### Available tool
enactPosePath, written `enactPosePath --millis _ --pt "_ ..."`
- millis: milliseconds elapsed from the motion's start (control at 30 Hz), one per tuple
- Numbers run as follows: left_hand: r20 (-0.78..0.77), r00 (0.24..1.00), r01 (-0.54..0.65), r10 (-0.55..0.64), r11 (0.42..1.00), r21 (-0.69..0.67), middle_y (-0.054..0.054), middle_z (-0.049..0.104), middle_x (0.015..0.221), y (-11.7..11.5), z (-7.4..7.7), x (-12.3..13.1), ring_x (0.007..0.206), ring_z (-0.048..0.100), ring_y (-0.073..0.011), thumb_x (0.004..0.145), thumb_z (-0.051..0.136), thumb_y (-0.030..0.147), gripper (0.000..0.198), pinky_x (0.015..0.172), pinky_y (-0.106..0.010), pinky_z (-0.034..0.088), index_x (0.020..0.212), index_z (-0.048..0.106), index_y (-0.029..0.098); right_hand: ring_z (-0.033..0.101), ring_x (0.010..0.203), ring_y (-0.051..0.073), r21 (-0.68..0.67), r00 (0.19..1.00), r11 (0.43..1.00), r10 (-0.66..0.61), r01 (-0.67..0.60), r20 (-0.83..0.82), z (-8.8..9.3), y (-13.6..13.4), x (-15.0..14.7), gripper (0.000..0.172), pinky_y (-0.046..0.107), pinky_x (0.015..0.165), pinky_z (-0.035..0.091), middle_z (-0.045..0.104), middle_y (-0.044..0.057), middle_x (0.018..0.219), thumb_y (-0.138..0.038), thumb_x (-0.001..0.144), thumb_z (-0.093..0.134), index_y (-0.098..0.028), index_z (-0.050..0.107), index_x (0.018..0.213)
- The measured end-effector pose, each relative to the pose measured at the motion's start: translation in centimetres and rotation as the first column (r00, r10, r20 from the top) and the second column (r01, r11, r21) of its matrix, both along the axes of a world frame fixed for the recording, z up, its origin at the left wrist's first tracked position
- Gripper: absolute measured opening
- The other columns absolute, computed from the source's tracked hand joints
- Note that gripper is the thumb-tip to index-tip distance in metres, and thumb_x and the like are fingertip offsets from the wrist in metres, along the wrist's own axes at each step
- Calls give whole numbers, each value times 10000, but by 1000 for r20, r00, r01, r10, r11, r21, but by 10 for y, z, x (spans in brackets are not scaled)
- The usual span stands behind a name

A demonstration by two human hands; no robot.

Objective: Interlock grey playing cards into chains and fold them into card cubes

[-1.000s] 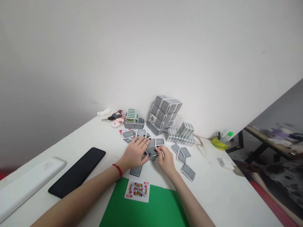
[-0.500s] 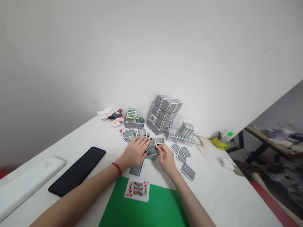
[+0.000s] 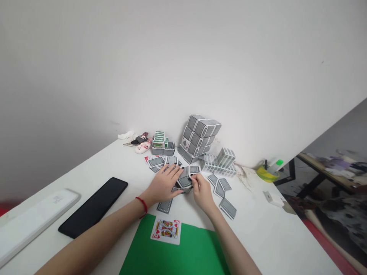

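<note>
Between my hands sits a small block of folded playing cards [image 3: 185,179] with grey backs. My left hand [image 3: 164,181] lies over its left side, fingers stretched out and thumb low at its near edge. At its right side my right hand [image 3: 201,188] pinches the edge of a playing card [image 3: 194,176]. Loose playing cards [image 3: 164,206] lie face down around the block, and more cards [image 3: 220,188] are off to the right. Nearer to me a king of hearts [image 3: 166,230] rests face up on a green sheet [image 3: 172,259].
Against the wall stands a stacked tower of folded cards [image 3: 199,137]. Small card boxes [image 3: 159,139] sit in a grey tray, with more boxes [image 3: 226,157] at the right. A black phone [image 3: 93,208], a white case [image 3: 37,221], yellow tape [image 3: 267,173] and a white charger [image 3: 273,198] also lie about.
My left thumb has shifted down and away from the block's front. The card pinched in my right hand sits at a slightly different angle.
</note>
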State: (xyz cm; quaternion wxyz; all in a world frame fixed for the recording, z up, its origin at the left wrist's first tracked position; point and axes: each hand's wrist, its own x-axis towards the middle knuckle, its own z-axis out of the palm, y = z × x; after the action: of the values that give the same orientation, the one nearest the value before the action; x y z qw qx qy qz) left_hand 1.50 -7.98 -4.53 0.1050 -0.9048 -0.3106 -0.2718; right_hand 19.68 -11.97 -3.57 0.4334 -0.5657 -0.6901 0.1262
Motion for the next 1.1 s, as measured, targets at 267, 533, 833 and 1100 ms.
enactPosePath --millis 267,533,833,1100 --pt "-2 1000 3 -3 1000 -11 -164 472 1324 -1 0 -1 1247 384 -317 817 469 471 620 1032 -507 260 1315 396 110 493 558 154 -11 995 1000 24 -25 -99 2 1 1 203 253 561 380 563 3 604 -301 829 393 -199 526 716" --pt "-6 1000 -1 1 999 -33 -170 460 1333 -1 2 0 1250 378 -321 804 477 496 661 1046 -498 246 1316 390 87 508 601 162 -36 988 999 24 -30 -150 4 1 0 193 259 578 391 577 11 639 -302 825 402 -197 532 729" --pt "6 1000 -3 3 1000 -25 -170 466 1327 -1 1 0 1250 379 -318 793 490 502 668 1044 -502 250 1317 388 102 500 588 154 -29 991 998 43 -47 -130 1 2 2 202 255 578 386 573 4 635 -303 837 397 -194 534 738" --pt "-3 1000 -4 4 1000 -18 -171 472 1322 -1 2 -1 1248 388 -315 816 458 492 632 1041 -503 254 1309 403 100 521 700 171 13 989 996 87 -86 -122 -8 7 14 194 287 679 412 579 29 720 -300 809 476 -187 614 732"
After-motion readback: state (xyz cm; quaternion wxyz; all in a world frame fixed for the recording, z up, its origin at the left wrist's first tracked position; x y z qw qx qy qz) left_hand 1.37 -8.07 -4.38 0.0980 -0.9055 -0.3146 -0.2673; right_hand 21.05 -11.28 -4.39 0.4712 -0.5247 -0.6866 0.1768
